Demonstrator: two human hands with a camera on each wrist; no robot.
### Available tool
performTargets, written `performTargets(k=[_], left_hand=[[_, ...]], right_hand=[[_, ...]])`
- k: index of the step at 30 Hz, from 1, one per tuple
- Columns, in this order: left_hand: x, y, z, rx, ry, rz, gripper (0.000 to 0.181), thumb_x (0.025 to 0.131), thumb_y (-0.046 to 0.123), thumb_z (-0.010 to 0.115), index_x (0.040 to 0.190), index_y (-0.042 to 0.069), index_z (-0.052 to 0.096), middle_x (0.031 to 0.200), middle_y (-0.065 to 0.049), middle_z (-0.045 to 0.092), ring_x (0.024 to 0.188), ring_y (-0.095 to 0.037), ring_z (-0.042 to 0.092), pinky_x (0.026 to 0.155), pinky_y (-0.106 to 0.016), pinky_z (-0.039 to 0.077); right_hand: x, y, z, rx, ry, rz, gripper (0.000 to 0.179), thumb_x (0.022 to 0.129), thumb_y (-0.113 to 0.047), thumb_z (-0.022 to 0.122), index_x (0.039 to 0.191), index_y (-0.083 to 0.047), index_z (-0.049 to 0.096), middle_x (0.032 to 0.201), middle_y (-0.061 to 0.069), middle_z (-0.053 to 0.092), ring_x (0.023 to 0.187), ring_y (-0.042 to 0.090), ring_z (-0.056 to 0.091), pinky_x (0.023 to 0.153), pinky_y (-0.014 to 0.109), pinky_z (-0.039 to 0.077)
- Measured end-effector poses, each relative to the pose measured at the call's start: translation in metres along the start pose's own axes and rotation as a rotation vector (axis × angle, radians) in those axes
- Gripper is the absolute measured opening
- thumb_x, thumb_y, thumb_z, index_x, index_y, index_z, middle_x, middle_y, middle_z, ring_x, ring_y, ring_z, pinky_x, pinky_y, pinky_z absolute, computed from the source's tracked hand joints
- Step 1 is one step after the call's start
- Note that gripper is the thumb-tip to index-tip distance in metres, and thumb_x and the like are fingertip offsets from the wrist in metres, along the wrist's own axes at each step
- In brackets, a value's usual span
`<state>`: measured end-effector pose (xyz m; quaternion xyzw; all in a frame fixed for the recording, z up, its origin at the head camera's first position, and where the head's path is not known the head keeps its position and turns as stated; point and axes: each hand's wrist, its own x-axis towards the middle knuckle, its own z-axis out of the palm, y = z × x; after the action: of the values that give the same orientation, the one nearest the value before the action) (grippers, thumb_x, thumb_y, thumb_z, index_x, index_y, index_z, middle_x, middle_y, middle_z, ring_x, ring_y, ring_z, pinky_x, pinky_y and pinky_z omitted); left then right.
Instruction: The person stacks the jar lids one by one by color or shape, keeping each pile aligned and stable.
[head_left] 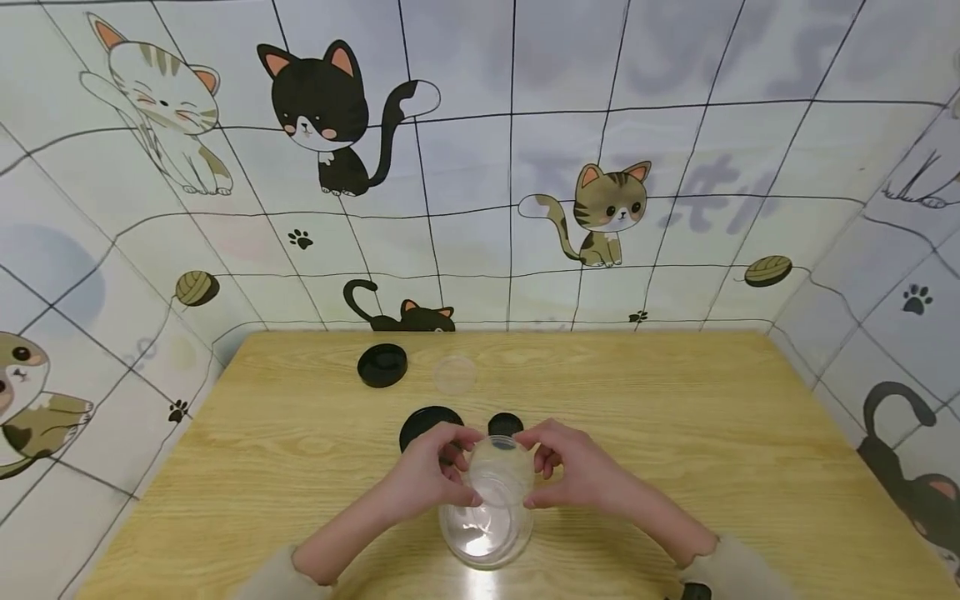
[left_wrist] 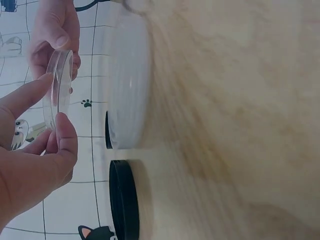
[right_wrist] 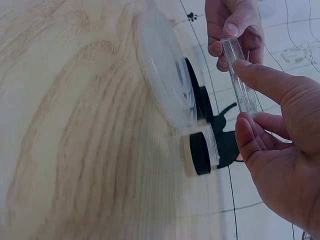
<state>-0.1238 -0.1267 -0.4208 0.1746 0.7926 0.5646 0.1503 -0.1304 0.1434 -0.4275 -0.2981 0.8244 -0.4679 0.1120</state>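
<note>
Both hands hold a clear round shallow dish (head_left: 501,473) by opposite edges, raised over the table. My left hand (head_left: 433,468) pinches its left side between thumb and fingers, while my right hand (head_left: 573,467) grips the right side the same way. Seen edge-on in the left wrist view, the dish (left_wrist: 61,95) shows a thin raised rim. Below it on the table sits a wider clear round container (head_left: 480,546), partly covered by the dish in the head view; in the right wrist view this container (right_wrist: 162,65) looks low and whitish.
Behind the hands lie a large black round lid (head_left: 427,419), partly hidden by the left hand, and a small black lid (head_left: 506,424). Farther back are another black lid (head_left: 382,365) and a clear disc (head_left: 454,375). A cat-patterned wall covering (head_left: 480,233) borders the wooden table (head_left: 675,400).
</note>
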Motion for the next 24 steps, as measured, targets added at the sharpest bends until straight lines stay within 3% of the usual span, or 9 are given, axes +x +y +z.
performTargets(k=[9,17,24], left_hand=[[-0.023,-0.011,-0.009,-0.049,0.032,-0.015,0.069,0.067,-0.008,0.090,0.129,-0.008,0.059,0.111,-0.017,0.057,0.086,-0.023,0.059,0.071,-0.026,0.055],[-0.032,-0.015,-0.009,-0.066,0.049,-0.043,0.068,0.067,-0.009,0.090,0.128,-0.008,0.059,0.113,-0.018,0.055,0.087,-0.022,0.057,0.070,-0.025,0.055],[-0.038,-0.024,-0.008,-0.049,0.066,-0.057,0.067,0.066,-0.010,0.090,0.127,-0.004,0.061,0.111,-0.012,0.055,0.088,-0.022,0.057,0.069,-0.025,0.055]], right_hand=[[0.010,-0.005,0.019,0.036,-0.051,-0.015,0.065,0.074,-0.009,0.093,0.130,0.003,0.062,0.106,0.009,0.060,0.083,0.011,0.059,0.075,0.030,0.055],[0.013,-0.006,0.025,0.046,-0.080,-0.027,0.065,0.075,-0.009,0.092,0.131,0.005,0.061,0.111,0.011,0.061,0.084,0.009,0.059,0.075,0.028,0.055],[0.016,-0.002,0.034,0.055,-0.074,-0.072,0.064,0.073,-0.006,0.093,0.129,0.004,0.063,0.108,0.002,0.059,0.082,0.007,0.059,0.072,0.027,0.055]])
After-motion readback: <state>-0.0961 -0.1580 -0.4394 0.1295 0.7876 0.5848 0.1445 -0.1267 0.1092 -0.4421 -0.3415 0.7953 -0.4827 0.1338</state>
